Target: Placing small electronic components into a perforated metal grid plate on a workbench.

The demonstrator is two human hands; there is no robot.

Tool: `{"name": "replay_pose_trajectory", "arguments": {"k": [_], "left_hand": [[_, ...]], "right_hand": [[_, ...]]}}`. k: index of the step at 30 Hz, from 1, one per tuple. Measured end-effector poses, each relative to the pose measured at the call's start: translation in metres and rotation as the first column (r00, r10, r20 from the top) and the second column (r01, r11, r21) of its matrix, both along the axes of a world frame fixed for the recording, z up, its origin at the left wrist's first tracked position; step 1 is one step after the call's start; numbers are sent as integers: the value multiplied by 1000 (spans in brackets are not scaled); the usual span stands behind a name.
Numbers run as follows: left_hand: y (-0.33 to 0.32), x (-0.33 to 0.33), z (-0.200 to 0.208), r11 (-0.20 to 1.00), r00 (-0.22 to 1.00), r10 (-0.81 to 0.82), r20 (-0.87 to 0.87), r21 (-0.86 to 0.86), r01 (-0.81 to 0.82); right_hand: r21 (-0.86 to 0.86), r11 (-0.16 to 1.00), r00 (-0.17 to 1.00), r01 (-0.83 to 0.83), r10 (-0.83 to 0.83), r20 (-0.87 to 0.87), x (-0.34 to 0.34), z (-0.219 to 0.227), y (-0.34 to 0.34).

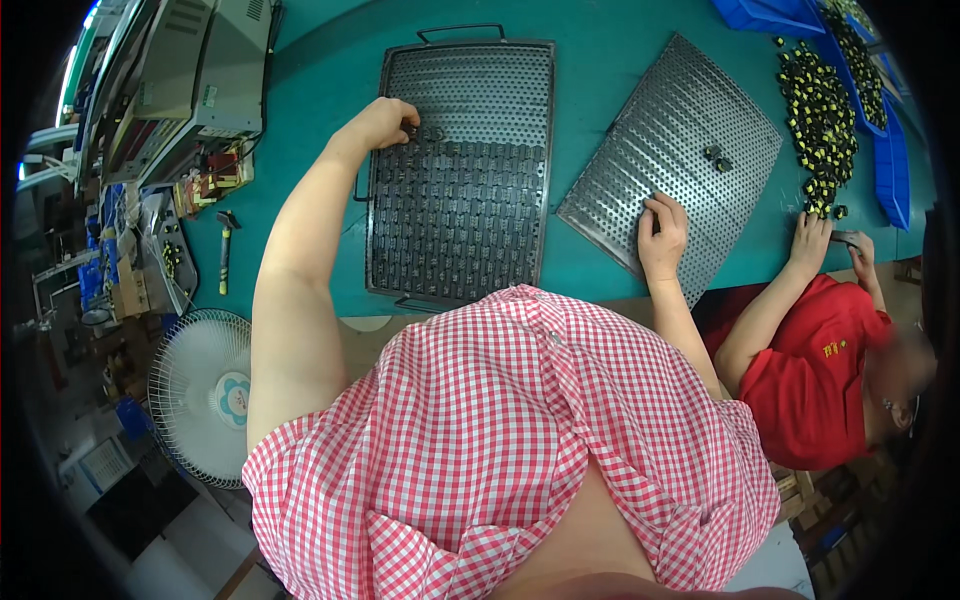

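My left hand (385,124) is at the left side of a framed metal tray (470,75), its fingers pinched on a small black part by the first unfilled holes. Rows of small black parts (455,215) fill the near portion of the tray, while its far portion shows bare perforations. Beside my left fingertips lies another loose black part (432,133). My right hand (663,238) rests on the near left edge of a slanted perforated metal sheet (690,120), fingers loosely bent and apart, with nothing visible in them. Farther up that sheet sit a few small black parts (717,158).
At right, a heap of black and yellow parts (815,110) lies beside blue bins (890,170). A co-worker in red (810,360) has both hands near the heap. A hammer (226,250), grey equipment (215,70) and a fan (205,395) are at left.
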State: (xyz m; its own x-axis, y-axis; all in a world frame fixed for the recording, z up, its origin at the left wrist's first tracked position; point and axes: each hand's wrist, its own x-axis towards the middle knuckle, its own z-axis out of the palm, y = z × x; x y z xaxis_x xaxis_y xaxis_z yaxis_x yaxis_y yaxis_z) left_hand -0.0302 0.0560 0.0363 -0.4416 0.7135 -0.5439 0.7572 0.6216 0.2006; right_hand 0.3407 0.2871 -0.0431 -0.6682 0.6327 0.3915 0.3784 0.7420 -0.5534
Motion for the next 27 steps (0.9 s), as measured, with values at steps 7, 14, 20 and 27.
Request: {"name": "replay_pose_trajectory", "arguments": {"k": [7,14,20,27], "left_hand": [[-3,-4,-4,999,999,-35,-12,4,35],[2,5,2,1000,1000,16,-22,-25,-17],[-1,3,-9,986,994,107,-35,130,-101],[-5,-2,-24,984,998,16,52,179,-25]], "right_hand": [[0,1000,1000,2,-2,-7,-1,0,0],[-19,1000,1000,2,-2,-4,0,1,-1],[-1,1000,1000,-5,5,-5,0,0,-1],[5,1000,1000,-4,4,-6,-1,-1,-1]]}}
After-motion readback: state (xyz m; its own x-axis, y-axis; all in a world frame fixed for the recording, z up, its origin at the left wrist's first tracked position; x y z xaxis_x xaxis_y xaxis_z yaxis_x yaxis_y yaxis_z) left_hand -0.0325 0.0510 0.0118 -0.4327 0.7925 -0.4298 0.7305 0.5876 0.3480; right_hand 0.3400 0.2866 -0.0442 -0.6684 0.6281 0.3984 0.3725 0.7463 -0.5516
